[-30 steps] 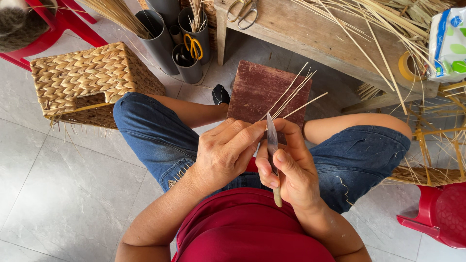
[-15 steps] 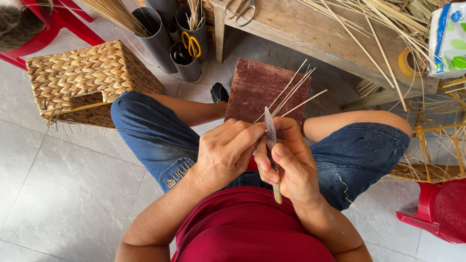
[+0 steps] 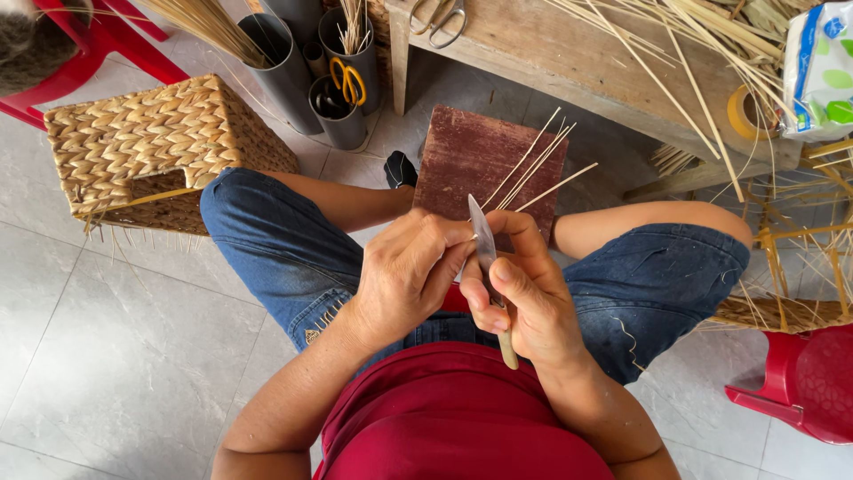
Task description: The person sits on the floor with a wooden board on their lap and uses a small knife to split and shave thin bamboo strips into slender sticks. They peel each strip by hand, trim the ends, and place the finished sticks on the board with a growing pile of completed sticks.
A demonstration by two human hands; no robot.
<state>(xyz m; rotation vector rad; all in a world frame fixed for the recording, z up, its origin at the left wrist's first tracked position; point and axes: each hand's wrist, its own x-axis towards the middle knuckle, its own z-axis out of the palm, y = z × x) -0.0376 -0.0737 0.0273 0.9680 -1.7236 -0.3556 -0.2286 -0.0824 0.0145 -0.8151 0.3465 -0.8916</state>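
Head camera looks straight down at you seated with knees apart, both hands meeting over your lap. Your right hand [image 3: 524, 298] is clenched on a small knife [image 3: 487, 267], its pale handle sticking out below your palm toward your shirt and the blade pointing up and away from you, thumb laid along it, which steadies the edge. Your left hand [image 3: 404, 280] has its fingers [image 3: 444, 244] pinched shut on a bunch of thin straw strips [image 3: 533, 173] right beside the blade; the strips fan out up and to the right over a dark red board [image 3: 462, 164] that lies on the floor between your legs, so any shavings would fall there rather than on you. Holding the strips close to the blade keeps them from bending. A woven basket [image 3: 160, 142] stands on the floor just beyond your left knee. Grey tubes [image 3: 284, 71] near the table [image 3: 569, 62] leg keep tools upright and within reach, yellow-handled scissors [image 3: 348, 82] among them; a metal pair of shears [image 3: 440, 20] lies on the table's near edge, loose straw across its top. Toward the table's right end sits a roll of yellowish tape [image 3: 746, 111], and at the far right corner a soft white packet [image 3: 822, 67] with blue and green patches, its print too small to matter.
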